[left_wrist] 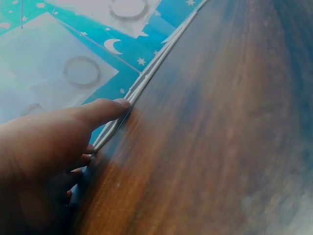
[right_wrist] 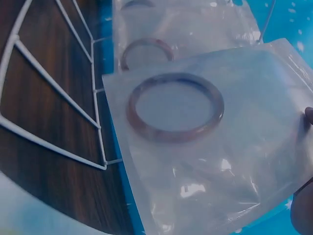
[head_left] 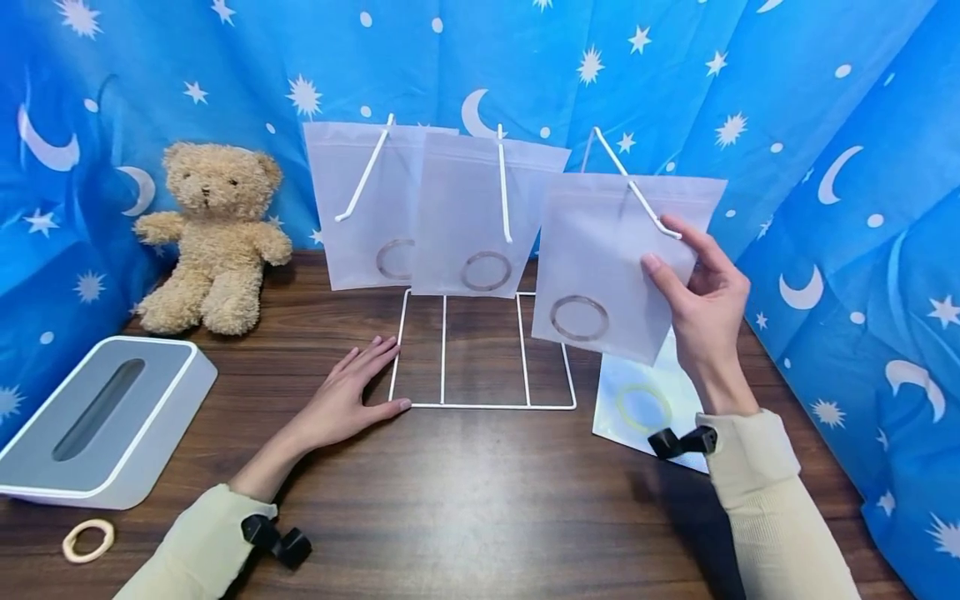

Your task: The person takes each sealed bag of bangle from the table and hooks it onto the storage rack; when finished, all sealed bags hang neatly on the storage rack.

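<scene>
A white wire rack [head_left: 483,406] stands on the wooden table [head_left: 465,500], with three hooks. Frosted bags hang on the left hook [head_left: 360,204] and the middle hook [head_left: 480,217], each with a ring inside. My right hand [head_left: 693,287] pinches a third frosted bag [head_left: 607,267] by its right edge at the tip of the right hook [head_left: 637,193]; a brown ring [right_wrist: 175,106] lies in it. My left hand [head_left: 352,396] rests flat on the table, fingers straight, thumb [left_wrist: 105,110] touching the rack's base wire [left_wrist: 146,83].
Another bag with a pale ring [head_left: 645,408] lies on the table under my right wrist. A teddy bear [head_left: 213,237] sits at the back left, a grey tissue box [head_left: 101,417] at the left, a loose ring [head_left: 88,539] by the front edge. Blue starry cloth [head_left: 847,167] surrounds the table.
</scene>
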`<state>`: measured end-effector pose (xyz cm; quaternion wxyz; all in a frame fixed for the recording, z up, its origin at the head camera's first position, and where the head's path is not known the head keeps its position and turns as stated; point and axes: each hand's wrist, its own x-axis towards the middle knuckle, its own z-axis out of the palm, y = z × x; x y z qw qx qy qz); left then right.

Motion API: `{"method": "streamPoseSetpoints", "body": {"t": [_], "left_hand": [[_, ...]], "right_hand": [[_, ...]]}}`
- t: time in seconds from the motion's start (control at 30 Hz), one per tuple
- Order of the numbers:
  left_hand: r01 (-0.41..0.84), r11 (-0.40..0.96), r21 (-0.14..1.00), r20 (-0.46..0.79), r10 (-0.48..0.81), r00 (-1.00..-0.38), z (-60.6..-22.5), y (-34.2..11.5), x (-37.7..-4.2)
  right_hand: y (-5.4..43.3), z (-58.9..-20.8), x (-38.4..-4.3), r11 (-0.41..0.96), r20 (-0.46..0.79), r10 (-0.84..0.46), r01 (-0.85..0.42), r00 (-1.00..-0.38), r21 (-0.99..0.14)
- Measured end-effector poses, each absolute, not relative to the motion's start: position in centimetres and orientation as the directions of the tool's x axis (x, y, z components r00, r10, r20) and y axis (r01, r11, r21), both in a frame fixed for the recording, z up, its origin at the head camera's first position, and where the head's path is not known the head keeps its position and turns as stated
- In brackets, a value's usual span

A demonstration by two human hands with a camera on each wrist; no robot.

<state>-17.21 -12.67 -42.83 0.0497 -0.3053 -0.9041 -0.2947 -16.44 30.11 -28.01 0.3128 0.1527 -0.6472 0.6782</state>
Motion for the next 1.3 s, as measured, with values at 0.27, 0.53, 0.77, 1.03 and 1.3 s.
{"method": "streamPoseSetpoints", "body": {"t": [0.27,0.53,0.77,1.03,1.3], "left_hand": [[0.578,0.644,0.501,0.263,0.523,-0.811,-42.9,-12.7,-17.3],[0.584,0.641,0.498,0.266,0.528,-0.807,-42.8,-12.6,-17.3],[0.592,0.636,0.494,0.288,0.523,-0.802,-42.9,-12.7,-17.3],[0.594,0.632,0.498,0.300,0.517,-0.802,-43.1,-12.8,-17.2],[0.592,0.633,0.499,0.297,0.517,-0.803,-43.0,-12.8,-17.4]], "right_hand": [[30.4,-27.3,-21.0,-0.022,0.547,0.204,-0.562,-0.812,-0.827],[30.6,-26.9,-22.9,0.015,0.509,0.228,-0.520,-0.830,-0.854],[30.4,-27.0,-23.4,0.007,0.525,0.218,-0.537,-0.823,-0.844],[31.1,-26.9,-22.9,0.007,0.580,0.164,-0.587,-0.798,-0.809],[33.2,-27.0,-19.0,0.148,0.643,0.218,-0.626,-0.734,-0.765]]}}
